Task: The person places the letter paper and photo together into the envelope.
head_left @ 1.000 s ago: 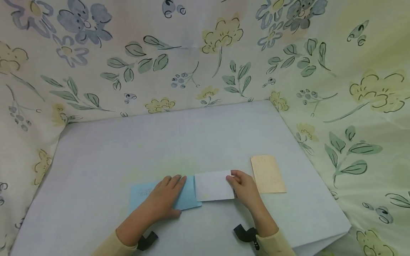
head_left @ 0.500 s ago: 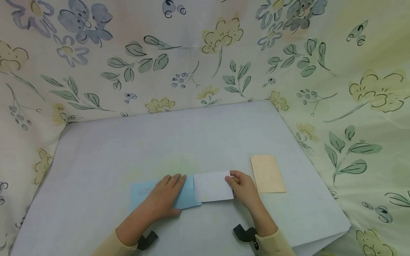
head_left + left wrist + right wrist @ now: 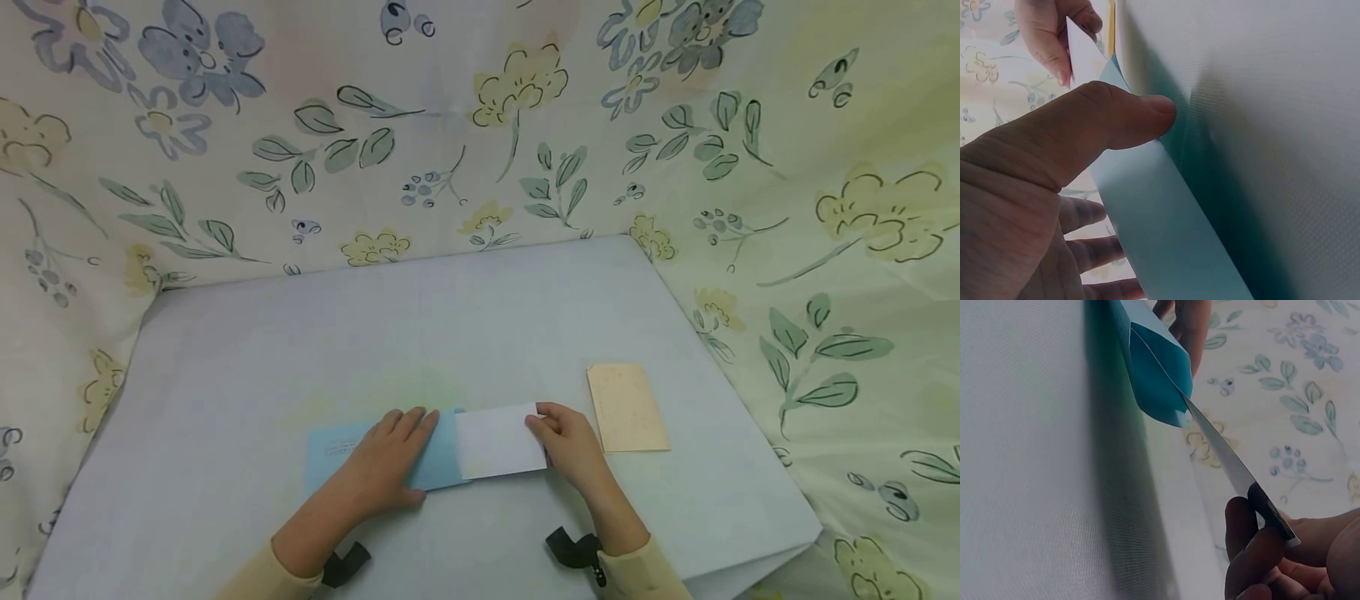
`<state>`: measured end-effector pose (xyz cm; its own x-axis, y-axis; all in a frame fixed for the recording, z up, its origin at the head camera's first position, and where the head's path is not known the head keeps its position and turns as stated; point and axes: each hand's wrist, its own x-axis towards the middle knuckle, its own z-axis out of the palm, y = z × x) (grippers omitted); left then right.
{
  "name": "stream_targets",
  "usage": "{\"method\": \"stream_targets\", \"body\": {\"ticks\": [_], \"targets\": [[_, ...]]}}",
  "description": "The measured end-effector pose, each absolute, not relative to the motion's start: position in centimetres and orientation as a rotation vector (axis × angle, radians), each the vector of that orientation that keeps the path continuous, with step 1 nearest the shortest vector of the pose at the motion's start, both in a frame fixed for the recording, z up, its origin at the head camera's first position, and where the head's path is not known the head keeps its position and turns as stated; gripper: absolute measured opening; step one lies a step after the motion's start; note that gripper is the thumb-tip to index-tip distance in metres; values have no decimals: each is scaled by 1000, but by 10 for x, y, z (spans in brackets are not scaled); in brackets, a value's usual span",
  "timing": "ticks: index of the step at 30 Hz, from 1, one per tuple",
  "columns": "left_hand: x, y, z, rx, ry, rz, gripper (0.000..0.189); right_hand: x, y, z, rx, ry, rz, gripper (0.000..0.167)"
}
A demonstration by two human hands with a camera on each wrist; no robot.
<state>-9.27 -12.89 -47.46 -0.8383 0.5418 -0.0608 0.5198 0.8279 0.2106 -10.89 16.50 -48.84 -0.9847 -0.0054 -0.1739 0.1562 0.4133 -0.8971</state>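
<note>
Blue envelope (image 3: 390, 454): lies flat near the front middle of the table (image 3: 450, 333), largely covered by the left hand (image 3: 382, 467), which presses it down with straight fingers; faint print at its left end is unreadable.

White card (image 3: 498, 440): its left edge is tucked into the envelope's open right end, how deep is hidden. The right hand (image 3: 573, 446) pinches its right edge between thumb and fingers.

Tan card (image 3: 626, 408): just right of that hand, markings too faint to read.
</note>
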Motion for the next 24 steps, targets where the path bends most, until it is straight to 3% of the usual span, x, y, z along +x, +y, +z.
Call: {"method": "stream_targets", "body": {"ticks": [24], "targets": [[-91,-125,-474,883,2885,279,107,-106,157,-490,48,2462,-1601,35]]}}
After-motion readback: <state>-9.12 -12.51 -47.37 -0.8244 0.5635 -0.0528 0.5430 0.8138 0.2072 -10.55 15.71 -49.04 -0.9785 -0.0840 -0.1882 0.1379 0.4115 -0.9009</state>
